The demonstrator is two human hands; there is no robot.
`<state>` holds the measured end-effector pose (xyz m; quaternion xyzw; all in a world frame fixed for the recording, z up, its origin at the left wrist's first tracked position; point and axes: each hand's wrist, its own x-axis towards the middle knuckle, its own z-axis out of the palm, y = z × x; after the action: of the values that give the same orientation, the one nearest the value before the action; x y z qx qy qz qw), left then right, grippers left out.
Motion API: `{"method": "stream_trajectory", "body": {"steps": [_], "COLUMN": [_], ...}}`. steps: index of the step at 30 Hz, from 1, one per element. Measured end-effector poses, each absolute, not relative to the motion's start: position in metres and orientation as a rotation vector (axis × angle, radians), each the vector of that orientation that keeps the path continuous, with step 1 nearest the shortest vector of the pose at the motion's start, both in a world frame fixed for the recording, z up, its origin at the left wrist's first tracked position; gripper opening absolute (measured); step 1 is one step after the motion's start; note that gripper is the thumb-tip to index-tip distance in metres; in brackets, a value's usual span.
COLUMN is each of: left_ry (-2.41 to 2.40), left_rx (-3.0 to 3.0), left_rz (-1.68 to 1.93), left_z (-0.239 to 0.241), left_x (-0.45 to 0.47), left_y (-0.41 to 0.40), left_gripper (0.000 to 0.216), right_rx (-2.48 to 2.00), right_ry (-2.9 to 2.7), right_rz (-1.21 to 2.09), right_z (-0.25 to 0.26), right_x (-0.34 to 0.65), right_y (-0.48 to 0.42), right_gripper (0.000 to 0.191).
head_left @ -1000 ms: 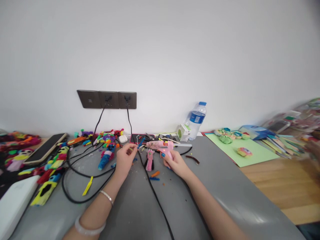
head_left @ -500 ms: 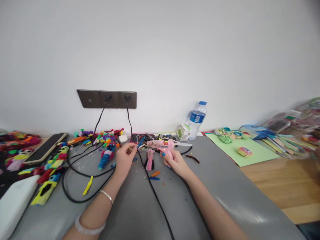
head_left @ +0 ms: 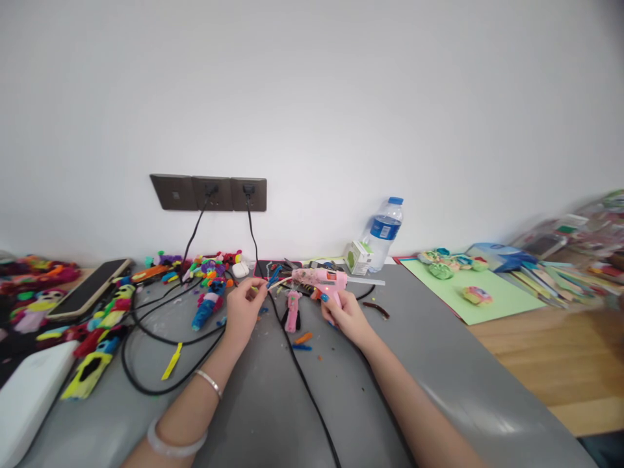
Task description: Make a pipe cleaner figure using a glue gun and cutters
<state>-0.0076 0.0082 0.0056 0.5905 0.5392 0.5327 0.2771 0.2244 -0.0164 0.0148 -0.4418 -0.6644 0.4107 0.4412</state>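
My right hand [head_left: 346, 316] is wrapped round the handle of a pink hot glue gun [head_left: 319, 279], its nozzle pointing left and a clear glue stick [head_left: 368, 281] poking out of the back. Between the pinched fingertips of my left hand [head_left: 245, 309] is a small blue fuzzy piece [head_left: 274, 276], like pipe cleaner; its full shape is too small to make out. The nozzle lies just right of that piece, and I cannot tell whether they touch. Below the gun, a second pink tool [head_left: 292, 311] with black parts rests on the grey table [head_left: 297, 403].
Black cables [head_left: 302, 377] loop over the table to wall sockets [head_left: 208, 194]. Fuzzy figures [head_left: 207, 305], a phone [head_left: 90, 289] and a white device [head_left: 36, 396] lie left. A water bottle [head_left: 385, 234] and small box [head_left: 358, 258] stand behind; green paper [head_left: 502, 302] lies right.
The glue gun has shifted slightly right, away from my left fingers, and its nozzle now sits a bit farther from the blue piece. My left hand has barely moved.
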Motion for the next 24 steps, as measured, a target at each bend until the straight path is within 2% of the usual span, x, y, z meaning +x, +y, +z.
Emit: {"method": "stream_trajectory", "body": {"steps": [6,13,20,24], "left_ry": [1.409,1.393,1.339,1.305], "left_rx": [1.538,1.486,1.464,1.468], "left_rz": [1.452,1.476,1.463,1.466], "left_z": [0.007,0.003,0.000,0.001], "left_x": [-0.007,-0.007,-0.004,-0.005], "left_y": [0.008,0.010,0.011,0.012], "left_gripper": [0.020,0.023,0.024,0.025], "right_rx": [-1.059,-1.007,-1.204,-1.423], "right_ry": [-1.481,-1.028,-0.817,-0.839], "right_rz": [0.980,0.966,1.056,1.038], "right_z": [0.010,0.023,0.057,0.053], "right_x": [0.225,0.240,0.306,0.343], "right_y": [-0.013,-0.005,-0.013,-0.041], "right_gripper": [0.049,0.050,0.051,0.052]}}
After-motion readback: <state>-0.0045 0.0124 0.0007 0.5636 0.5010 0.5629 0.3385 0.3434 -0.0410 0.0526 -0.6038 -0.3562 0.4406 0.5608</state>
